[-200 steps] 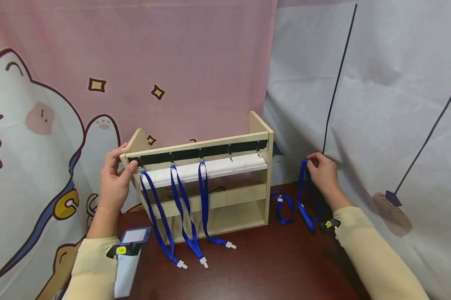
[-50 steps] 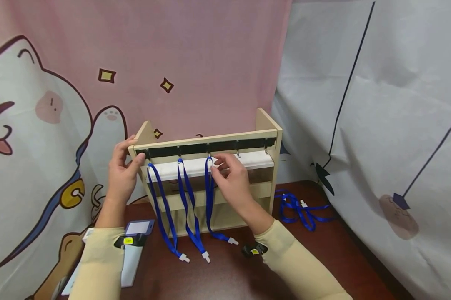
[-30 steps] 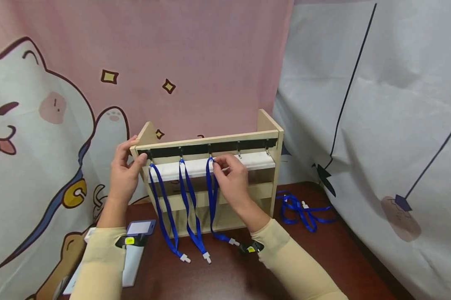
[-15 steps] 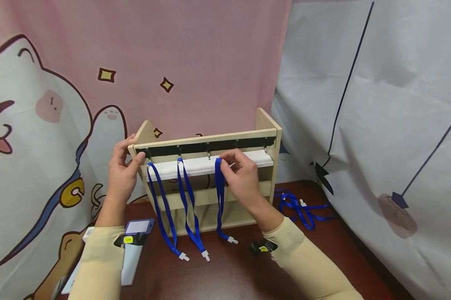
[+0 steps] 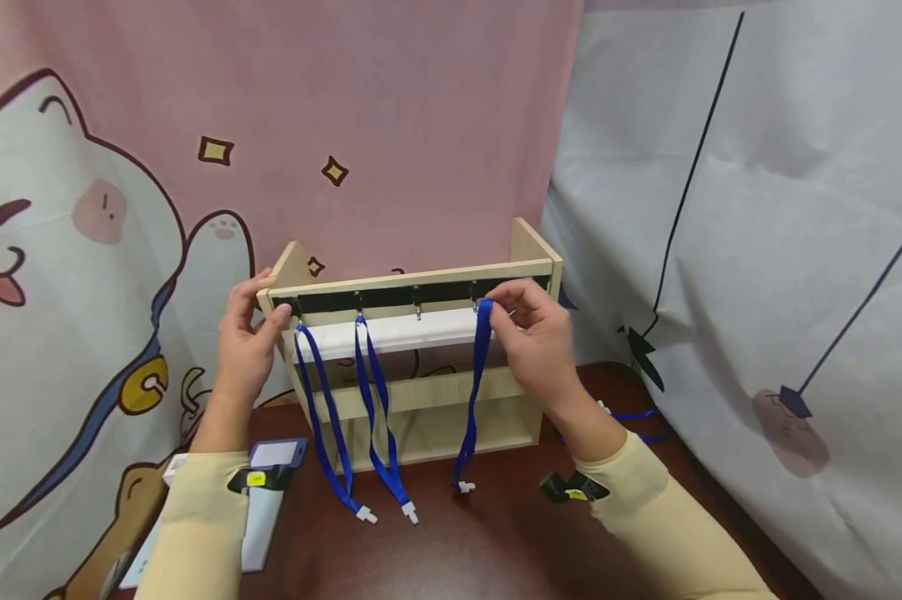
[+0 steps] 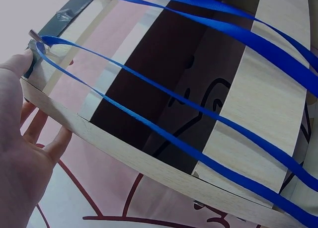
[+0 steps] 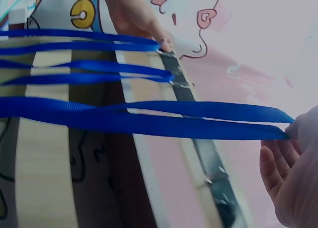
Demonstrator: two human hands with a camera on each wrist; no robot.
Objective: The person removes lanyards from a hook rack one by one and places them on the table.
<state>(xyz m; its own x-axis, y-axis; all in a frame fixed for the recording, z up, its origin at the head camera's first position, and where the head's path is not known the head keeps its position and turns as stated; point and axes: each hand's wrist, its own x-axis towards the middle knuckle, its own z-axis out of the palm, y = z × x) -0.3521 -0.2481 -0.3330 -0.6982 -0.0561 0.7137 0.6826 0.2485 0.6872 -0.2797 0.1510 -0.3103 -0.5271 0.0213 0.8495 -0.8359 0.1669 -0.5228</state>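
Behind, a pink fabric backdrop (image 5: 421, 108) printed with yellow stars and, at the left, a white cartoon cat (image 5: 61, 275) wearing a yellow bell. To the right, a creased grey-white sheet (image 5: 759, 208) crossed by thin dark lines, meeting the pink cloth at a vertical seam. Below, a dark reddish-brown surface (image 5: 496, 550). Even, soft indoor light with faint shadows on the sheet.

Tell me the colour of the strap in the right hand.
Blue: the lanyard pinched by the right hand, clearest in the head view.
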